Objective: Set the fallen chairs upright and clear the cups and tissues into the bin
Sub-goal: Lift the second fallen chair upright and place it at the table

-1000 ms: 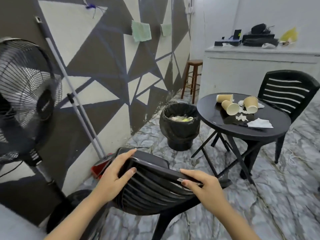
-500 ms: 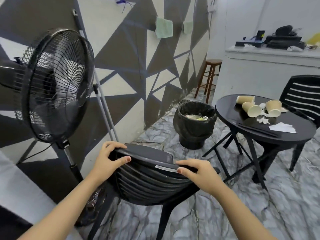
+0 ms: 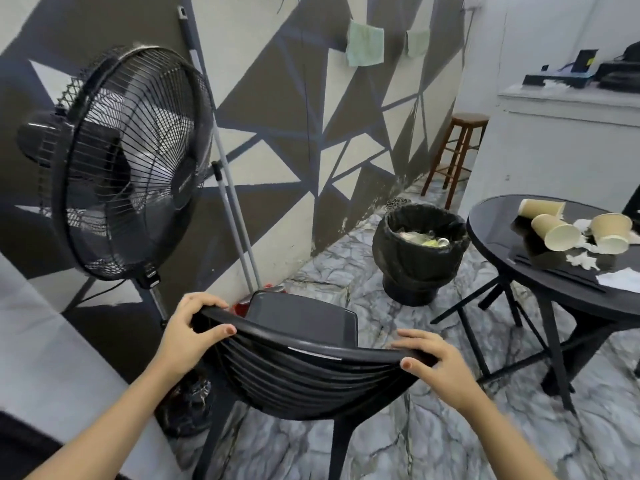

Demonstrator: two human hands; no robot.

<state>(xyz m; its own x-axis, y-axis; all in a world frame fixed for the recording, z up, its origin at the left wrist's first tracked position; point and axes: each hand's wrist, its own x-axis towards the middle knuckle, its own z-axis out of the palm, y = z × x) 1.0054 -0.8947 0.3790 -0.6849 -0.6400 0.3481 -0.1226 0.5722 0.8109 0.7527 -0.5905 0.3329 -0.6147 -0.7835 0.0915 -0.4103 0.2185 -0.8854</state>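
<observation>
We see the pedestal fan [image 3: 121,161] standing tall at the left against the patterned wall, two grey poles [image 3: 228,188] leaning just behind it. Directly below us stands the black plastic chair [image 3: 304,372], upright on the marbled floor, its slatted back curving toward us and its seat facing the wall. To the right is the round black table [image 3: 498,244], and between it and the wall sits the bin [image 3: 420,258], lined with a black bag and holding some rubbish. Our left hand [image 3: 190,336] is wrapped around the left end of the chair's top rail, fingers over the far side and thumb on the near side; our right hand [image 3: 438,367] grips the right end the same way. On the table three paper cups [image 3: 554,232] lie tipped over, with crumpled tissues [image 3: 583,259] scattered just beside them.
</observation>
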